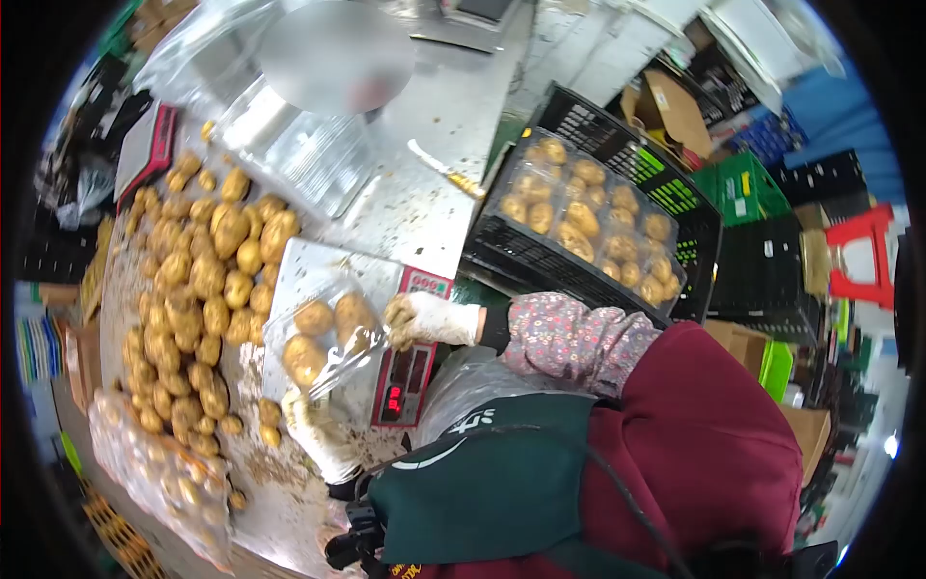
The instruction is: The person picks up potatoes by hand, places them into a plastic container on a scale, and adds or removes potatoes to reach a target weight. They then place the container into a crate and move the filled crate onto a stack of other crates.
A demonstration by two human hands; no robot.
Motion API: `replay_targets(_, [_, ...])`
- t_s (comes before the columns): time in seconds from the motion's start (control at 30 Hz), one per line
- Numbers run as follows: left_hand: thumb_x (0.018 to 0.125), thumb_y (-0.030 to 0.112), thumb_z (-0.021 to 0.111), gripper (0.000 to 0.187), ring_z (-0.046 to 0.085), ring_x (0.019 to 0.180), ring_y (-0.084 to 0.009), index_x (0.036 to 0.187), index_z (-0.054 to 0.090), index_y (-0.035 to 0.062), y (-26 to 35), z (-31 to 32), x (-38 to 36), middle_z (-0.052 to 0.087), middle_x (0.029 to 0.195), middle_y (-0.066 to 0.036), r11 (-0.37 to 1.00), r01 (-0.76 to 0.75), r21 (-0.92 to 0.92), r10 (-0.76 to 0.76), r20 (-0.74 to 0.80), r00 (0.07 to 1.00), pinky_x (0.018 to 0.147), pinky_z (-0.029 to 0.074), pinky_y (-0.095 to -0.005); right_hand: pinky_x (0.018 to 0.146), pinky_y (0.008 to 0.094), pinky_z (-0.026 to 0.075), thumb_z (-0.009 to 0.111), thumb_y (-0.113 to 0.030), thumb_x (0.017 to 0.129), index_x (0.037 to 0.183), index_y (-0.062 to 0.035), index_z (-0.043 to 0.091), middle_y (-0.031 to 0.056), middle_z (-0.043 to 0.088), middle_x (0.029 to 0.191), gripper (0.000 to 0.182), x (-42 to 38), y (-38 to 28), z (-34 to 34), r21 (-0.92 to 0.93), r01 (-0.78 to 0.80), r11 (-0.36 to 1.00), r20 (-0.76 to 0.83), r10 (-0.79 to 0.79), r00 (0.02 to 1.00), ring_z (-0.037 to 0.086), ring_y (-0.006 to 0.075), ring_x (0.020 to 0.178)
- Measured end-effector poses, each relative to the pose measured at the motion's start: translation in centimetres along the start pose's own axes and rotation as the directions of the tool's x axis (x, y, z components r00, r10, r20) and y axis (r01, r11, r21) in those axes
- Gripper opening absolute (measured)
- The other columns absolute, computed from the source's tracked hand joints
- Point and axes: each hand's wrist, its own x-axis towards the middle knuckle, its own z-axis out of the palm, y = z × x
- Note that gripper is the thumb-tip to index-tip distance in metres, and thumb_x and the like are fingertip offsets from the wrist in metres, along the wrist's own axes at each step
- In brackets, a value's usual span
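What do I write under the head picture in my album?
The gloved left hand and right hand touch a clear potato pack on a scale beside a potato heap.

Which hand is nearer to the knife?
Right. The right hand is at the pack's edge, on the knife's side; the left hand is at the edge farther from the knife.

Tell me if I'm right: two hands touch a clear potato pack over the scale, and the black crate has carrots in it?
Not carrots: the head view shows clear packs of potatoes in the black crate. The rest is right: the right hand and left hand touch the clear potato pack over the scale.
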Motion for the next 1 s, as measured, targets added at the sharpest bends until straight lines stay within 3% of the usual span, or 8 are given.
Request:
replay_targets(0.13, [0.095,0.019,0.057,0.018,0.055,0.105,-0.0186,0.106,0.06,0.0048,0.8,-0.2,3.4,0.057,0.105,-0.004,0.999,-0.036,-0.038,0.041,0.139,0.989,0.092,0.051,-0.0405,0.084,0.0289,0.052,0.071,-0.016,0.088,0.107,0.0009,0.068,0.0028,0.069,0.098,0.025,-0.3,-3.4,-4.2,-0.504,0.149,0.85,0.097,-0.116,0.989,0.062,0.0112,0.092])
replay_targets(0.37, [0.093,0.022,0.061,0.027,0.057,0.097,-0.0144,0.116,0.06,0.007,3.6,11.3,6.0,0.059,0.108,-0.002,0.947,0.304,0.104,-0.32,0.39,0.863,0.083,0.051,-0.0307,0.086,0.0295,0.05,0.066,-0.022,0.092,0.12,-0.0037,0.064,-0.0002,0.068,0.106,0.034,-4.3,-11.5,-8.6,-0.174,-0.083,0.981,0.014,0.087,0.996,0.061,0.01,0.095])
replay_targets(0.43, [0.094,0.028,0.061,0.029,0.057,0.109,-0.014,0.113,0.062,0.0069,3.1,14.8,8.6,0.061,0.116,-0.003,0.949,0.146,0.28,-0.285,0.558,0.78,0.085,0.051,-0.0325,0.087,0.031,0.051,0.064,-0.02,0.093,0.125,-0.0039,0.061,0.001,0.066,0.108,0.035,-5.8,-12.4,-9.9,-0.191,0.095,0.977,0.234,-0.049,0.971,0.062,0.0114,0.095])
replay_targets(0.53, [0.093,0.015,0.063,0.041,0.055,0.114,-0.0161,0.13,0.056,-0.0016,4.6,22.9,10.3,0.058,0.13,-0.01,0.928,-0.149,0.342,-0.134,0.679,0.722,0.101,0.042,-0.0288,0.092,0.03,0.051,0.065,-0.004,0.089,0.126,0.0006,0.056,0.0095,0.063,0.121,0.038,-10.8,-13.3,-12.3,0.081,-0.018,0.997,-0.192,0.033,0.981,0.063,0.0148,0.104])
replay_targets(0.63, [0.094,0.025,0.062,0.04,0.06,0.113,-0.0325,0.121,0.061,-0.0038,5.9,27.5,14.2,0.063,0.121,-0.023,0.016,-0.871,0.49,0.511,0.745,0.428,0.099,0.045,-0.0392,0.101,0.0371,0.046,0.059,-0.017,0.095,0.122,-0.0029,0.06,0.0081,0.065,0.115,0.031,-14.5,-14.1,-15.8,0.418,0.351,0.838,-0.384,-0.187,0.904,0.061,0.0233,0.109])
replay_targets(0.77, [0.089,0.037,0.064,0.032,0.064,0.068,-0.036,0.079,0.068,0.0061,3.2,26.0,23.5,0.065,0.071,-0.013,-0.455,-0.702,0.547,0.512,0.806,0.297,0.069,0.051,-0.0475,0.098,0.0376,0.048,0.06,-0.022,0.095,0.121,-0.005,0.061,0.0072,0.064,0.119,0.032,-17.3,-14.2,-23.7,0.011,0.548,0.837,-0.721,-0.373,0.584,0.059,0.0205,0.113])
replay_targets(0.87, [0.086,0.032,0.068,0.025,0.067,0.075,-0.0341,0.085,0.071,0.0068,3.7,26.0,23.5,0.068,0.079,-0.015,-0.026,-0.741,0.671,0.371,0.695,0.617,0.069,0.052,-0.0433,0.098,0.038,0.047,0.058,-0.025,0.096,0.128,-0.0067,0.057,0.0058,0.062,0.124,0.037,-18.2,-11.5,-34.5,-0.057,0.545,0.837,-0.786,-0.374,0.492,0.058,0.0207,0.115])
replay_targets(1.0, [0.085,0.029,0.069,0.023,0.067,0.078,-0.0327,0.088,0.072,0.0063,4.1,25.4,23.6,0.069,0.084,-0.016,0.175,-0.775,0.607,0.277,0.725,0.63,0.069,0.051,-0.0411,0.102,0.0416,0.044,0.057,-0.037,0.095,0.135,-0.0131,0.053,0.0085,0.058,0.134,0.046,-14.9,-12.3,-38.2,0.224,0.479,0.849,-0.718,-0.189,0.67,0.055,0.0249,0.122])
